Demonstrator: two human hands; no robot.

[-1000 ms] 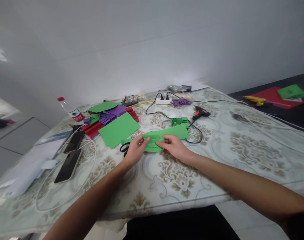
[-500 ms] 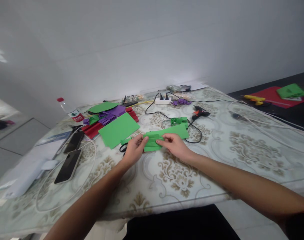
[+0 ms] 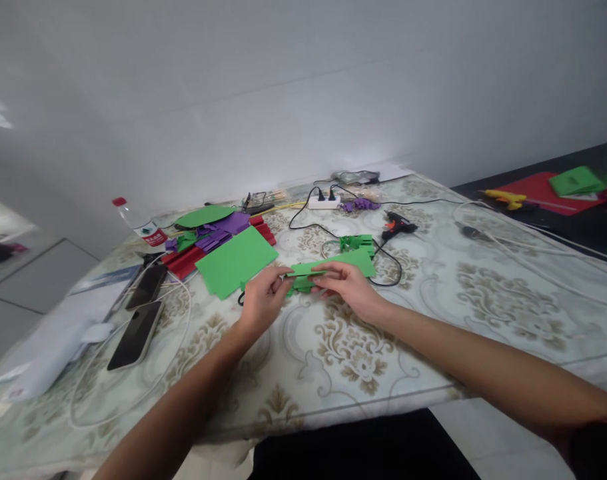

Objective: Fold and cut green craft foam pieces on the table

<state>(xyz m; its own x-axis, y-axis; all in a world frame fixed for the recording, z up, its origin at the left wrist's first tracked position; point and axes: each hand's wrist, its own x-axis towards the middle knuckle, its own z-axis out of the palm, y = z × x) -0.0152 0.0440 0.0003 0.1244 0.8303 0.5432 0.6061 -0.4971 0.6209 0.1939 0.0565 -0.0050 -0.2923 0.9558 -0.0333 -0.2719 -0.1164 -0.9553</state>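
Both hands pinch a small folded piece of green paper point(image 3: 303, 269) over the middle of the table. My left hand point(image 3: 264, 299) grips its left end between thumb and fingers. At the other end, my right hand point(image 3: 350, 288) is closed on it, thumb underneath and fingers above. The piece is tilted, so its upper edge faces me. Just behind lies a longer green strip point(image 3: 362, 261), partly covered by the right fingers. A black scissors handle point(image 3: 241, 299) peeks out beside my left hand, mostly hidden. Large green sheets point(image 3: 238, 261) rest to the left.
Cut green pieces point(image 3: 358, 243) and a black glue gun point(image 3: 398, 225) lie behind my right hand. A power strip point(image 3: 324, 202) sits near the wall. At left are a bottle point(image 3: 146, 225), two phones point(image 3: 136, 337) and looping white cable. A yellow glue gun point(image 3: 506, 198) lies far right.
The green paper has tipped from showing its pleated face to nearly edge-on. My fingers have shifted over its top edge, and my left hand now covers more of the scissors.
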